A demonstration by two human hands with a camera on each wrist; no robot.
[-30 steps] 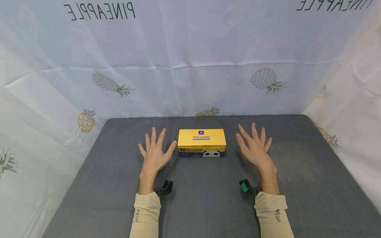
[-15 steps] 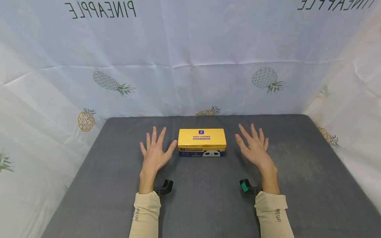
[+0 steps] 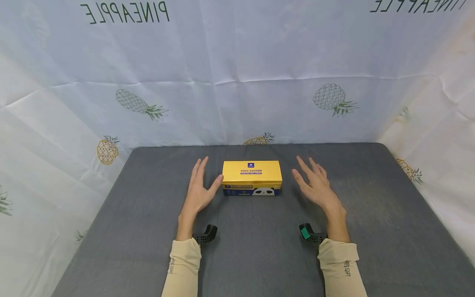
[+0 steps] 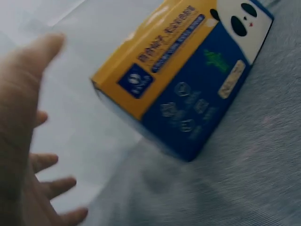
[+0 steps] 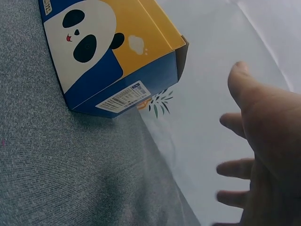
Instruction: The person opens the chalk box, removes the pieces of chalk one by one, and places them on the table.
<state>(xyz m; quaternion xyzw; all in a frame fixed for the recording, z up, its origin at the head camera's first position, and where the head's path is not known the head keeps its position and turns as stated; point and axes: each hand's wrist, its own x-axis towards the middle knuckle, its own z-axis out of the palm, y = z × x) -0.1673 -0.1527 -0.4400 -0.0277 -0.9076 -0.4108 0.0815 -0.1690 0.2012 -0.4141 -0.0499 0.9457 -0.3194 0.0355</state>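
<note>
A yellow and blue cardboard box (image 3: 252,173) with a panda face on its front lies lengthwise near the far side of the grey table. My left hand (image 3: 198,194) is just left of it, fingers extended and thumb pointing at the box's left end. In the left wrist view the box (image 4: 188,70) appears apart from the thumb. To the box's right, my right hand (image 3: 317,187) holds nothing, its fingers spread and straight. The right wrist view shows a barcode label on the box's (image 5: 108,52) end, with a gap between it and that hand.
The grey cloth-covered table (image 3: 256,247) ends at a white curtain (image 3: 237,111) printed with pineapples, hanging behind and at both sides. A black wrist mount (image 3: 205,234) juts inward from the left wrist, another mount (image 3: 311,234) with green tape from the right.
My left hand has turned and its fingers have drawn together, shifting slightly right toward the box. The right hand's fingers have closed up a little. The box has not moved.
</note>
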